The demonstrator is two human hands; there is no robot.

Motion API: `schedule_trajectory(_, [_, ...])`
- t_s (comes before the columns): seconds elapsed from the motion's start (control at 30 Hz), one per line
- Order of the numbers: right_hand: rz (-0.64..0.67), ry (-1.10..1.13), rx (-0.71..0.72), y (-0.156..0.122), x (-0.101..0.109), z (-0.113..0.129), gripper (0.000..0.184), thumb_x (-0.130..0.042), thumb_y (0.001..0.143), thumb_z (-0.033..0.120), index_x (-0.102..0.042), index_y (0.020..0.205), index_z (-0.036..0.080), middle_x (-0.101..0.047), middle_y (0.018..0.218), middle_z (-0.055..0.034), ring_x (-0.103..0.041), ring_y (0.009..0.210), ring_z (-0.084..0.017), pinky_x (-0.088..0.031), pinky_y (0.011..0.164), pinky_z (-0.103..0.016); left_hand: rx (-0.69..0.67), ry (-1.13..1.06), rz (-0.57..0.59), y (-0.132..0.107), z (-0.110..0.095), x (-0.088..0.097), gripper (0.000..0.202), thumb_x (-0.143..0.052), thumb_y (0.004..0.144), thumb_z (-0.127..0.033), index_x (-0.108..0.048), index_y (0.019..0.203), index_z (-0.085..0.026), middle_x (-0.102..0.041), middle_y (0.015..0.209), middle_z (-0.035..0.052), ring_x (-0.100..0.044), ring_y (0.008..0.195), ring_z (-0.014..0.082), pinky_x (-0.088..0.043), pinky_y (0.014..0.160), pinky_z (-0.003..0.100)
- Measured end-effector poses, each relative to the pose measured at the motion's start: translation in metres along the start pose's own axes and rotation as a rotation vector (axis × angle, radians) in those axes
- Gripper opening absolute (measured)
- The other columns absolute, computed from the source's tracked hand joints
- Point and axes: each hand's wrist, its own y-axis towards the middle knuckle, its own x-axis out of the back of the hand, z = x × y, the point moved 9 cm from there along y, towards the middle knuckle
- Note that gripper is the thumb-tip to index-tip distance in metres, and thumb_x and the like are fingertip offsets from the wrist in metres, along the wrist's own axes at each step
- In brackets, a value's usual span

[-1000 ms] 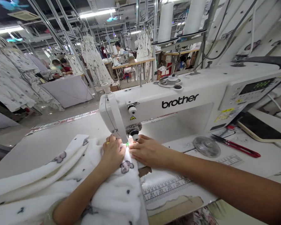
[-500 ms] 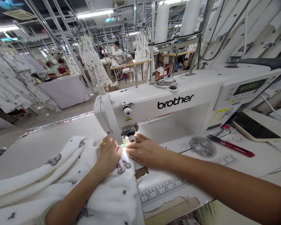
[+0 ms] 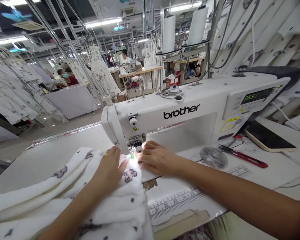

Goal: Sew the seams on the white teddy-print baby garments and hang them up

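The left hand (image 3: 107, 170) lies fairly flat with its fingers slightly spread, pressing down on a soft white fleecy fabric printed with small grey animal shapes (image 3: 120, 200) without pinching it. The right hand (image 3: 157, 158), fingers gently curved, rests open on the edge of that cloth, just right of the steel presser foot (image 3: 138, 144). The cloth runs under the foot and lies heaped over the left of a flat white sewing table (image 3: 52, 163). Above it rises the white Brother lockstitch sewing machine (image 3: 180, 113), whose head stands between the hands and blocks part of the room. To the right lie red-handled thread snips (image 3: 247, 159), a clear round plastic disc (image 3: 213, 157) and a black-screened phone (image 3: 267, 136). A printed ruler strip (image 3: 175, 202) runs along the tabletop. Farther off, a co-worker (image 3: 125, 55) sits at another machine, past racks of hanging white garments (image 3: 12, 90).
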Motion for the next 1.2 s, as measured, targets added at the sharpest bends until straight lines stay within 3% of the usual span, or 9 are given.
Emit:
schedule_trajectory(0.1, [-0.013,-0.037,0.101,-0.003,0.007,0.003,0.027,-0.050,0.099,0.036,-0.065,0.090,0.016,-0.067,0.085,-0.0051,-0.053,0.092,-0.020,-0.036,0.095,-0.036,-0.269,-0.043,0.147,-0.037,-0.032,0.004,0.037,-0.055,0.090,-0.042,-0.054,0.124,-0.026,-0.059,0.124,0.0088,-0.054,0.114,0.0285,-0.045,0.097,0.043])
schedule_trajectory(0.2, [0.008,-0.065,0.288,-0.007,0.007,0.021,0.036,-0.049,0.098,0.044,-0.060,0.076,0.018,-0.063,0.076,-0.0038,-0.053,0.082,-0.019,-0.038,0.086,-0.035,-0.426,-0.089,0.232,-0.070,-0.051,-0.005,0.034,-0.057,0.090,-0.033,-0.055,0.124,-0.030,-0.060,0.122,0.0061,-0.056,0.112,0.0250,-0.047,0.096,0.038])
schedule_trajectory(0.37, [0.007,-0.124,0.608,-0.022,0.005,0.071,0.038,-0.048,0.098,0.049,-0.061,0.080,0.019,-0.061,0.080,-0.0044,-0.052,0.075,-0.018,-0.039,0.067,-0.033,-0.183,-0.333,0.097,-0.066,-0.018,-0.010,0.021,-0.040,0.097,-0.024,-0.061,0.098,-0.023,-0.065,0.091,0.0023,-0.061,0.086,0.0181,-0.052,0.077,0.030])
schedule_trajectory(0.47, [-0.065,-0.181,0.750,-0.033,0.006,0.097,0.026,-0.046,0.100,0.027,-0.066,0.089,0.016,-0.064,0.096,-0.0087,-0.056,0.080,-0.017,-0.043,0.069,-0.031,-0.026,-0.424,-0.020,-0.059,0.008,-0.001,0.017,-0.045,0.097,-0.031,-0.060,0.098,-0.022,-0.065,0.082,-0.0004,-0.061,0.076,0.0165,-0.052,0.068,0.027])
schedule_trajectory(0.53, [-0.087,-0.190,0.802,-0.037,0.003,0.108,0.025,-0.045,0.097,0.016,-0.068,0.088,0.014,-0.065,0.093,-0.0101,-0.058,0.080,-0.017,-0.044,0.070,-0.031,-0.090,-0.415,-0.059,-0.060,0.004,0.004,0.018,-0.045,0.097,-0.028,-0.060,0.104,-0.022,-0.068,0.096,0.0022,-0.064,0.089,0.0180,-0.054,0.079,0.029])
schedule_trajectory(0.63, [-0.070,-0.166,0.784,-0.037,-0.004,0.111,0.027,-0.045,0.095,0.014,-0.066,0.077,0.016,-0.062,0.076,-0.0065,-0.057,0.071,-0.016,-0.045,0.064,-0.030,-0.348,-0.307,0.013,-0.068,-0.023,-0.001,0.024,-0.046,0.095,-0.020,-0.063,0.111,-0.024,-0.067,0.119,0.0066,-0.060,0.113,0.0214,-0.050,0.098,0.036])
schedule_trajectory(0.73, [-0.069,-0.140,0.702,-0.034,-0.008,0.105,0.028,-0.045,0.096,0.015,-0.062,0.074,0.018,-0.059,0.071,-0.0026,-0.054,0.068,-0.015,-0.044,0.062,-0.029,-0.503,-0.165,0.075,-0.074,-0.041,-0.010,0.032,-0.047,0.092,-0.013,-0.062,0.118,-0.024,-0.067,0.123,0.0080,-0.059,0.117,0.0219,-0.049,0.101,0.038])
schedule_trajectory(0.97, [-0.065,-0.086,0.623,-0.031,-0.004,0.094,0.024,-0.047,0.096,0.014,-0.058,0.075,0.017,-0.059,0.072,-0.0002,-0.053,0.069,-0.014,-0.042,0.063,-0.028,-0.578,-0.070,0.059,-0.069,-0.050,-0.011,0.038,-0.044,0.091,-0.009,-0.061,0.123,-0.021,-0.067,0.123,0.0088,-0.059,0.117,0.0209,-0.049,0.102,0.038])
schedule_trajectory(1.2, [0.035,-0.071,0.364,-0.016,-0.013,0.057,0.013,-0.050,0.097,0.012,-0.060,0.090,0.016,-0.066,0.085,-0.0008,-0.059,0.081,-0.014,-0.046,0.072,-0.025,-0.544,-0.034,0.040,-0.031,-0.040,-0.013,0.032,-0.039,0.094,-0.012,-0.065,0.112,-0.020,-0.068,0.118,0.0080,-0.061,0.112,0.0202,-0.047,0.102,0.038])
